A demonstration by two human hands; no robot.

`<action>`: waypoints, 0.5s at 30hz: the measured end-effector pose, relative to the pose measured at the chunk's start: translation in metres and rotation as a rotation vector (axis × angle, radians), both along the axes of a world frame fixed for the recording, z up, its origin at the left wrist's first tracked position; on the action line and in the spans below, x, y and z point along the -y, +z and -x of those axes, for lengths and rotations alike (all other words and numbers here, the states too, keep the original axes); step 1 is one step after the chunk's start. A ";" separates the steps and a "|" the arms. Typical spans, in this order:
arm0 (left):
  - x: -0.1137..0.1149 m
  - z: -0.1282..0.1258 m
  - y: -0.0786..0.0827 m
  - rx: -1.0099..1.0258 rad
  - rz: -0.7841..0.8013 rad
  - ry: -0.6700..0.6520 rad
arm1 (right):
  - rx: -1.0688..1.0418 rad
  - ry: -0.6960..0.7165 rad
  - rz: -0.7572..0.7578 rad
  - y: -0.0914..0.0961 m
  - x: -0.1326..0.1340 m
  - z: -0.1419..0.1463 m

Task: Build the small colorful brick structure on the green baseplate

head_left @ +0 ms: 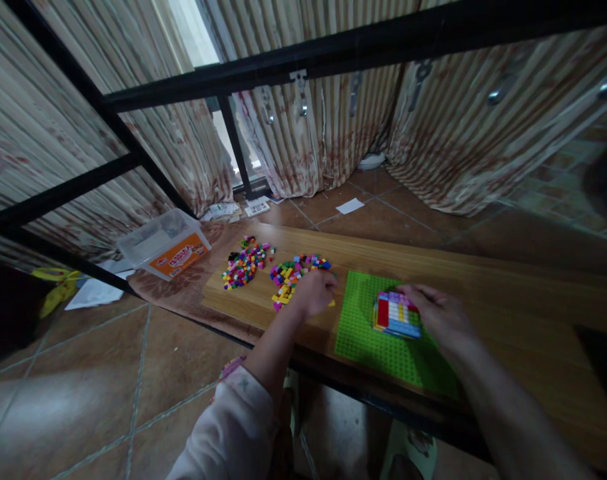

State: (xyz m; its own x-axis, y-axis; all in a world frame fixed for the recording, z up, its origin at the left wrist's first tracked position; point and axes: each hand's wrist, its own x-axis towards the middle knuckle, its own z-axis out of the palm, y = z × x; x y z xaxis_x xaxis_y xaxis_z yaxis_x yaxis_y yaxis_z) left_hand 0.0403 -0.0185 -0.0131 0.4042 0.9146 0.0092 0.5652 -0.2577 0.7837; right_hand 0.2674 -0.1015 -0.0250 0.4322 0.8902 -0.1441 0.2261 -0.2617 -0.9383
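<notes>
My left hand [315, 293] hovers at the right side of a loose heap of colourful toy bricks [286, 273]. Its fingers are curled together, and whatever they may hold is too small to make out. On a green studded baseplate [353, 320] sits a block built of toy bricks [396, 316], with red, white, yellow, purple and blue pieces on top. My right hand [436, 313] grips this block at its upper right corner, fingertips by the purple bricks. The far side of the block is partly covered by those fingers.
A second heap of small bricks [246, 263] lies farther left on the wooden board [458, 280]. Beyond the board's left end stands a clear plastic box [166, 243] with an orange label. Black metal bars [283, 67] and curtains [328, 140] rise behind.
</notes>
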 end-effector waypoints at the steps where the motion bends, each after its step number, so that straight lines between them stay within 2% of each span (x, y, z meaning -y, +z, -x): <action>1: -0.004 0.007 0.000 -0.089 -0.040 -0.004 | 0.002 -0.004 -0.009 0.000 0.000 -0.001; 4: -0.010 0.020 0.000 -0.235 -0.101 -0.077 | -0.005 -0.015 -0.029 0.000 0.000 -0.003; 9: -0.008 0.026 0.008 -0.297 -0.104 -0.151 | 0.013 -0.018 -0.032 -0.001 0.000 -0.004; 15: -0.015 0.058 0.027 -0.479 -0.076 -0.035 | 0.016 -0.014 -0.046 0.001 0.000 -0.004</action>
